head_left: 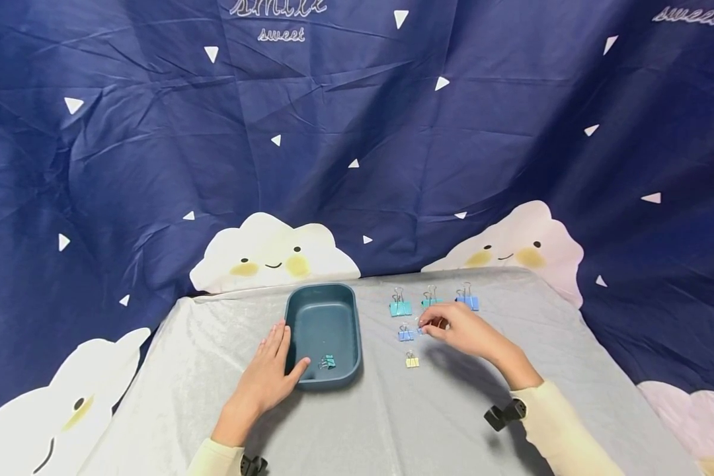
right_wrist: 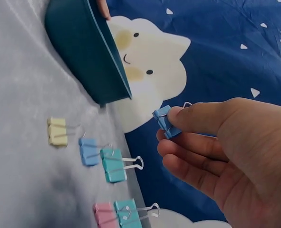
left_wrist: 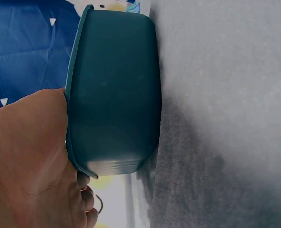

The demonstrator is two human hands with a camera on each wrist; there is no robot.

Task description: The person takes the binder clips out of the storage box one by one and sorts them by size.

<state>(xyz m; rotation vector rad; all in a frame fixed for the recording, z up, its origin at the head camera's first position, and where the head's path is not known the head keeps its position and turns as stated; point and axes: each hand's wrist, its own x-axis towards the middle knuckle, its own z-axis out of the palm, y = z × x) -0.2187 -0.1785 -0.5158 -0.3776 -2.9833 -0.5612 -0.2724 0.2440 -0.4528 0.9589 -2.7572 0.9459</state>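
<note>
My right hand [head_left: 461, 327] pinches a small blue binder clip [right_wrist: 164, 121] between thumb and fingers, raised over the cloth. Close by lie another blue binder clip [head_left: 406, 333] and a yellow binder clip [head_left: 412, 361]. A dark teal bin [head_left: 357, 330] stands to the left of them. My left hand [head_left: 264, 373] rests on its rim, with the fingers extended along the left side and the thumb over the near left corner. Inside the bin lies a small teal binder clip [head_left: 330, 361].
Behind the right hand stand larger binder clips: a teal clip [head_left: 400, 308], a second teal clip [right_wrist: 127, 213] and a blue clip [head_left: 469, 303]. A pink clip [right_wrist: 104, 216] shows only in the right wrist view. Grey cloth [head_left: 357, 430] covers the table; a blue curtain [head_left: 333, 119] hangs behind.
</note>
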